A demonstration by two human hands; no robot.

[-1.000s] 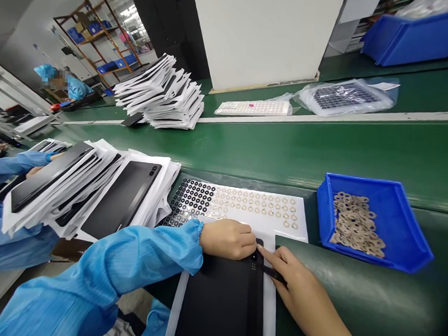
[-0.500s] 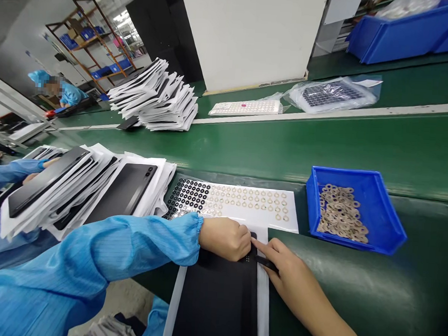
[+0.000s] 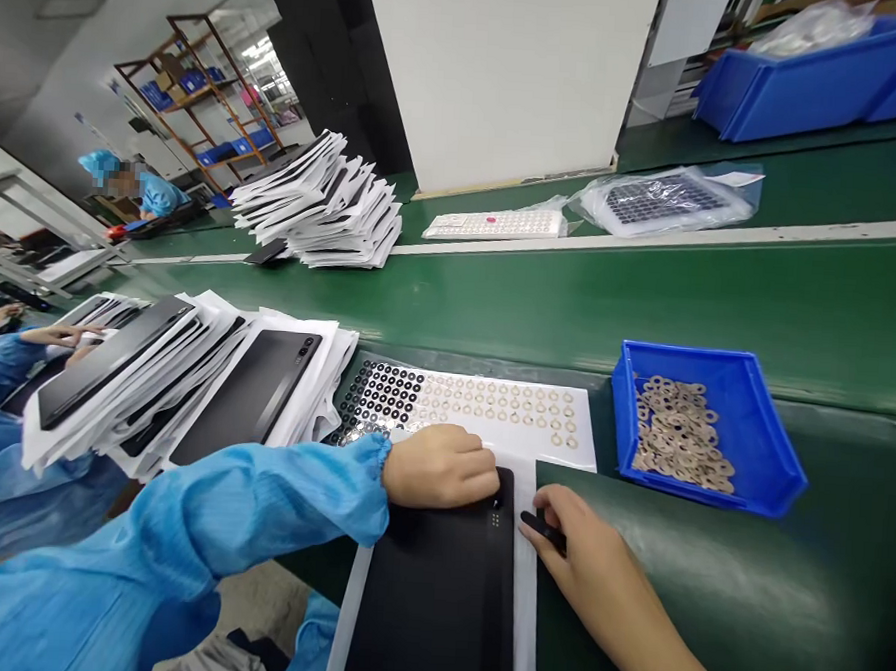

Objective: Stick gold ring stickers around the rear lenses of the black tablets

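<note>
A black tablet back panel [image 3: 434, 605] lies on white paper in front of me, with a camera opening and a cluster of small dots near its upper right corner. Over its top edge rests my left hand [image 3: 441, 465], fingers curled down beside the camera opening; their tips are hidden. My right hand [image 3: 577, 538], just right of the panel and apart from it, is closed round a short slim black tool [image 3: 543, 531]. Behind the panel lies a white sheet [image 3: 518, 441] carrying rows of black rings [image 3: 385, 387] on its left and pale ring marks on its right.
At right stands a blue bin [image 3: 769, 442] of metallic washers [image 3: 679, 428]. Panels in white sleeves [image 3: 246, 395] are piled at left, near a co-worker's hands [image 3: 61, 335]. Farther back are another stack [image 3: 326, 209], bagged sheets [image 3: 665, 202] and a large blue bin [image 3: 791, 88].
My right hand has drawn back rightward from the camera opening, its index finger now curled in. My left hand has shifted slightly left, uncovering more of the panel's corner.
</note>
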